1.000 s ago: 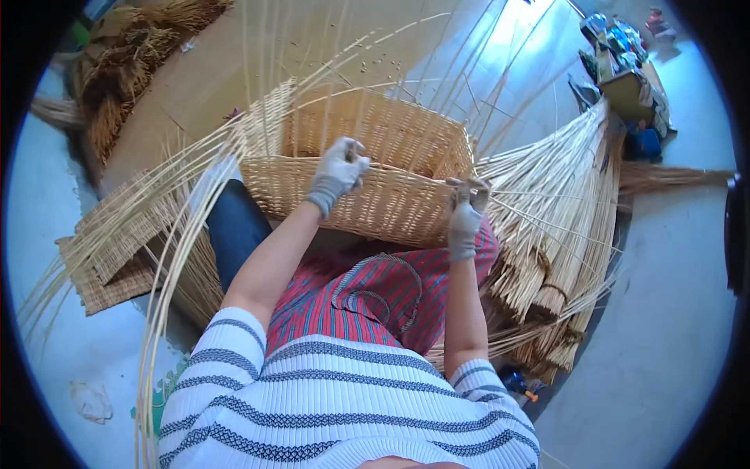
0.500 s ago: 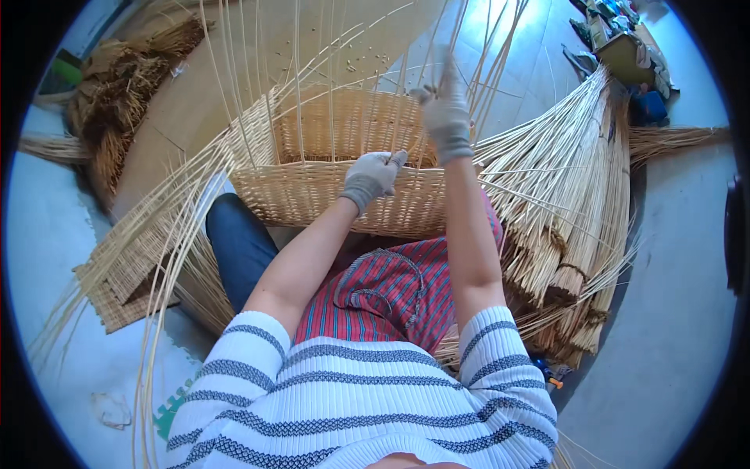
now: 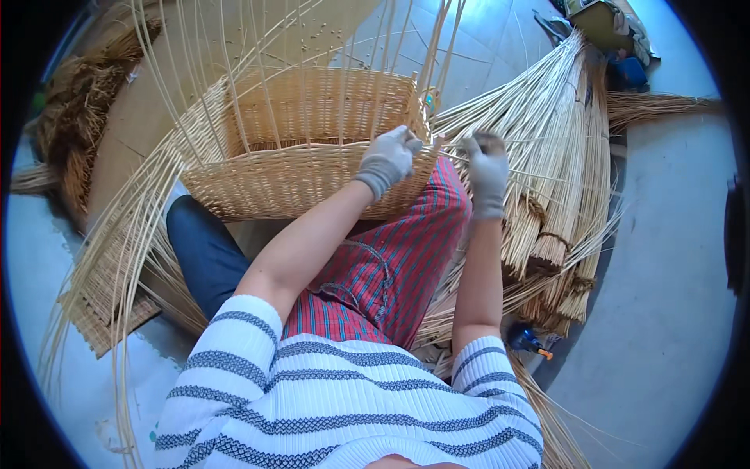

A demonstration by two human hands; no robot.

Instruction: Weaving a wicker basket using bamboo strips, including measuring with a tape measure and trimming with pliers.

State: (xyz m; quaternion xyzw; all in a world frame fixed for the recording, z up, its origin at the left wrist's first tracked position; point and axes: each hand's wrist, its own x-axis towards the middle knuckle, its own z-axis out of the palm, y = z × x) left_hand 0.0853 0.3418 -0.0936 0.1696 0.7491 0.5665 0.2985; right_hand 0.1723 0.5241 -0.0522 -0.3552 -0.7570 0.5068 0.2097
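Note:
A rectangular wicker basket (image 3: 273, 184), woven of pale willow rods, rests tilted against my knees, its opening facing away. Tall upright stakes (image 3: 344, 94) rise from its walls, and long loose rods trail from its left end. My left hand (image 3: 389, 160), in a light grey glove, grips the near rim close to the right corner, thumb and forefinger pinched together. Just right of that corner is my right hand (image 3: 487, 172), gloved too, its fingers curled and slightly blurred. A thin strand runs from the corner to these fingers; its end is hard to make out.
Large bundles of peeled rods (image 3: 555, 156) lie on the right, tied with bands. Brown bundles (image 3: 86, 117) sit at the far left. A flat woven mat (image 3: 109, 320) lies left of my knee (image 3: 205, 246). A dark blue bottle-like object (image 3: 525, 336) stands by my right elbow.
My right hand has come down and toward me from among the upright stakes to beside the basket's right corner. The basket appears shifted left in view; my left hand is now nearer that corner.

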